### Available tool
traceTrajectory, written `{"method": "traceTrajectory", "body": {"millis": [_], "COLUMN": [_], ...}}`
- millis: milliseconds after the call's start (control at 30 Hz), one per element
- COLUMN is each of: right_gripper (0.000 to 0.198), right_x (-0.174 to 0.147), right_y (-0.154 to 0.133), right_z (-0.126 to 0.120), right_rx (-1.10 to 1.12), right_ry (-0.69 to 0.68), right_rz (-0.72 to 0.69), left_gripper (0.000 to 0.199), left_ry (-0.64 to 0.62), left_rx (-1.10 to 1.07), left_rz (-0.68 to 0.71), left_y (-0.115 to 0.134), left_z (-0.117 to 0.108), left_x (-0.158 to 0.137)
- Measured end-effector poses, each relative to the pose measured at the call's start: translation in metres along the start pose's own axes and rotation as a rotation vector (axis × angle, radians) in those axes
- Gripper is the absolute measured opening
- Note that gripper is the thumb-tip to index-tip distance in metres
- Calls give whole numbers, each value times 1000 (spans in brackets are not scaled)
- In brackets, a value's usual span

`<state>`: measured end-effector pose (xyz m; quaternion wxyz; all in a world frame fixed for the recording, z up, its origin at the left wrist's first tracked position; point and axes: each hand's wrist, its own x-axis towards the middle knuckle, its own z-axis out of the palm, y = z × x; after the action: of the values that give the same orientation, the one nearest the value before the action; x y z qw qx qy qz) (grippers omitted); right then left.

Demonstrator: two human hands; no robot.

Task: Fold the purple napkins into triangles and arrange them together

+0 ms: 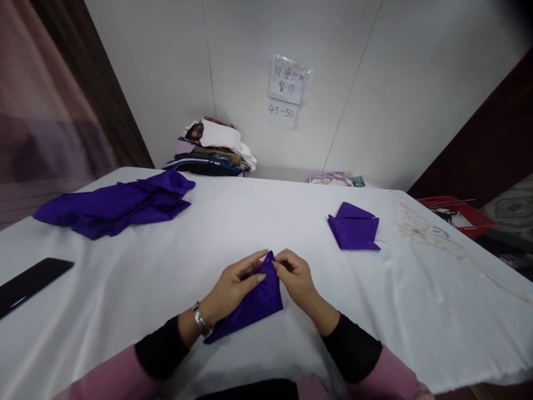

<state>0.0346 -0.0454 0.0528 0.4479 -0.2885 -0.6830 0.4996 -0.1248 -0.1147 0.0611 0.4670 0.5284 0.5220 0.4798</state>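
A purple cloth napkin (260, 308), folded into a rough triangle, lies on the white-covered table in front of me. With thumb and fingers, my left hand (235, 286) grips its upper left edge near the peak. My right hand (296, 278) pinches the same peak from the other side, thumb and forefinger on the fabric. The left palm and wrist cover part of the napkin's left side. Farther right rests another purple napkin (356, 226), folded flat with pointed corners. A loose heap of purple cloth (120, 205) spreads at the far left.
A black phone-like slab (31, 283) lies at the left edge. Against the wall stands a stack of folded clothes (214, 147), with more fabric (333, 179) farther right. A red basket (478, 219) sits beyond the table's right edge. Handwritten paper signs (289, 83) hang on the wall.
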Motion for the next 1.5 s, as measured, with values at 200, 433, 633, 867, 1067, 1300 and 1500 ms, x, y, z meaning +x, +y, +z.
{"method": "traceTrajectory", "body": {"millis": [200, 433, 633, 867, 1067, 1300, 1500], "right_gripper": [18, 18, 23, 23, 20, 19, 18], "right_x": [0, 2, 6, 8, 8, 7, 3], "right_y": [3, 3, 2, 12, 8, 0, 2], "right_z": [1, -2, -11, -15, -15, -12, -5], "right_rx": [-52, 93, 267, 490, 494, 303, 100], "right_ry": [3, -88, -223, -270, -357, -294, -189], "right_rz": [-11, 114, 253, 447, 462, 285, 122], "left_gripper": [43, 19, 22, 23, 16, 17, 19], "left_ry": [43, 14, -29, -60, -97, -113, -115], "left_rx": [60, 166, 88, 87, 130, 208, 212], "left_rz": [72, 108, 51, 43, 89, 147, 218], "left_y": [2, 7, 5, 5, 9, 10, 8], "left_z": [4, 1, 0, 0, 0, -2, -1], "left_x": [-2, -1, 0, -1, -2, -1, 1]}}
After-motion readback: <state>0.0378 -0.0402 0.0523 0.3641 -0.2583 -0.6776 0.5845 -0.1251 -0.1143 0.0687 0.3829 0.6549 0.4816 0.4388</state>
